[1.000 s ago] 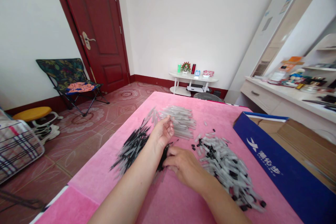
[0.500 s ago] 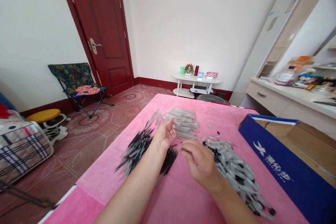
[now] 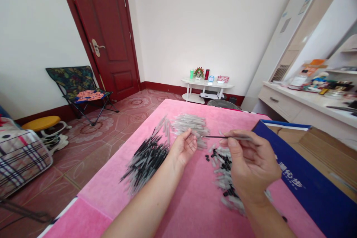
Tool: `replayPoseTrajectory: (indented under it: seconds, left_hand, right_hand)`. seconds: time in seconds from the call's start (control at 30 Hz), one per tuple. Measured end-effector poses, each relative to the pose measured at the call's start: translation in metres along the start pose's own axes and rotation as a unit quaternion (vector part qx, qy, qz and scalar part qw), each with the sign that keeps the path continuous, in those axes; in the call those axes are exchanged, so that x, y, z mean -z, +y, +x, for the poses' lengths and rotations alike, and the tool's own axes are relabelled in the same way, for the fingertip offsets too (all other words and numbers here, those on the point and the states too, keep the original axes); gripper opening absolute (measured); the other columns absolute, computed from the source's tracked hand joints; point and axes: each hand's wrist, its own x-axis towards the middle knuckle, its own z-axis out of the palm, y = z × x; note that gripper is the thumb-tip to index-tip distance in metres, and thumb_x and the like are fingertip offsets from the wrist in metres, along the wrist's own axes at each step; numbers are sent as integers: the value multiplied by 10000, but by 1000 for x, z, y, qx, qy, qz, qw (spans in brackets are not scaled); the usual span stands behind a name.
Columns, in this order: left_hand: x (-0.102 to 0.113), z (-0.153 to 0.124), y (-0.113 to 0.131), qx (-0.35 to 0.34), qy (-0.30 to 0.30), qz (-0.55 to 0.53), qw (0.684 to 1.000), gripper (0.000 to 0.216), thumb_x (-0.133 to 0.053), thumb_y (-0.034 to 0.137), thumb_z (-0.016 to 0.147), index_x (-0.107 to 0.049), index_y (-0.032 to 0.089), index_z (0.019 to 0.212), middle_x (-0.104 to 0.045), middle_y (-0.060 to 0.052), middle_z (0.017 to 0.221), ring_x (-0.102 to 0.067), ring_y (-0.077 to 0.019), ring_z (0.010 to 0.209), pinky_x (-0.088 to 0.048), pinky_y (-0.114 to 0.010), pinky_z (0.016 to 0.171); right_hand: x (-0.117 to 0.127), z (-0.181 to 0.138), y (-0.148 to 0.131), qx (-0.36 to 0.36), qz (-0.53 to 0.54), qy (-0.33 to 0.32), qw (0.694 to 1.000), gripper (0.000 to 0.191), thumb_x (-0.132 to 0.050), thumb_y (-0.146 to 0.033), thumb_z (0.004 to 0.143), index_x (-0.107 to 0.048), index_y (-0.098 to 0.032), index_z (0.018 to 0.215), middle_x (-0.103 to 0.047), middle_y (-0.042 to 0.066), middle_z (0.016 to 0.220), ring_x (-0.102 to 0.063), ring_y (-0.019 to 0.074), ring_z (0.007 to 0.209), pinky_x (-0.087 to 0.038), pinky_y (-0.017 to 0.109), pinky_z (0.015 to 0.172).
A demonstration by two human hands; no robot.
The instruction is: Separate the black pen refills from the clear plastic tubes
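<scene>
Box [image 3: 312,197] stands open beside the right hand [image 3: 252,161], fingers [image 3: 234,147] pinching a rod [image 3: 215,137]; left hand [image 3: 184,148] curled, grip unclear.

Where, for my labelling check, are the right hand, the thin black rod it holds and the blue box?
Right hand [image 3: 251,160]: head view, mid-hand.
Thin black rod [image 3: 216,137]: head view, exposed shaft.
Blue box [image 3: 315,193]: head view, outer side wall.

Bright, soft indoor light overall; can't tell its source. Wall [image 3: 195,18] at 12 o'clock is brightest, floor [image 3: 83,152] at 8 dimmer. Faint soft shadow beside my L forearm [image 3: 147,197] on the tabletop [image 3: 192,197], approx. 6 o'clock. Wide-angle distortion tilts the door [image 3: 103,26] at 10 & cabinet [image 3: 290,18] at 2. My R grip [image 3: 252,160]'s a bit blurry; pale pieces [image 3: 223,178] at 5, too.
</scene>
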Motion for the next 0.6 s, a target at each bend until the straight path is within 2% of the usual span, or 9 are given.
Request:
replayPoseTrajectory:
  seconds: [0.3,0.47,0.6]
  left_hand:
    - [-10,-10,-7,35,-33,-13,999,96,-536,152,779,-554,82,715,-618,-44,550,-585,-84,458,-483,-144,450]
    - [-14,-15,-12,56,-88,-25,994,53,-545,109,767,-573,65,757,-647,-79,630,-621,-102,536,-515,-147,513]
    - [-13,-12,-7,14,-49,-111,993,70,-507,91,790,-566,75,754,-641,-67,659,-623,-82,582,-522,-123,551]
  right_hand:
    - [-1,0,4,71,-23,-81,994,196,-592,-80,703,-606,-195,861,-609,18,836,-597,146,768,-510,286,680]
    - [-3,5,10,14,-30,-130,991,117,-576,-164,733,-606,-188,844,-599,28,876,-575,149,812,-494,269,670]
    - [-5,5,34,-72,-78,-172,979,219,-533,-294,766,-565,-170,943,-602,44,874,-567,148,767,-472,253,612]
